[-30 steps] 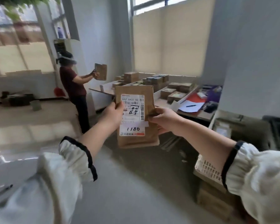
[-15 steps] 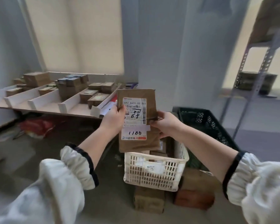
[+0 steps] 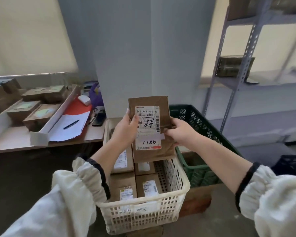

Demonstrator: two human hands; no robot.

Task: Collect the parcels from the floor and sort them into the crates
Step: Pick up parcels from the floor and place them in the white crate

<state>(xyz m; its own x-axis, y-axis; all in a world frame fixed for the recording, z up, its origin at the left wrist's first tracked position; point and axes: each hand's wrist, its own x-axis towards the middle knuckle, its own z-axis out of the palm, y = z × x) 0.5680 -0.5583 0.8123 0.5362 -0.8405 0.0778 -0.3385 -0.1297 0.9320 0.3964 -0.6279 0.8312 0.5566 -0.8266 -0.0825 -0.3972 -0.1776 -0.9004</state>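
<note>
Both hands, left hand (image 3: 126, 129) and right hand (image 3: 179, 132), pinched a brown parcel (image 3: 150, 129) upright above the white crate (image 3: 176, 190); lowering it in probably came next.

- Daylight enters through blinds (image 3: 29, 35) at upper left; room moderately bright.
- Floor (image 3: 24, 182) under table in deep shadow.
- Edges bowed, sleeves (image 3: 280, 199) soft, possibly motion blur.

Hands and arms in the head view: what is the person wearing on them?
The left hand and right hand are both bare, with no gloves. Each forearm is uncovered up to a pushed-up, puffy cream-white sleeve gathered at an elastic cuff edged with a dark band. No watch, rings or markings are visible.
</note>
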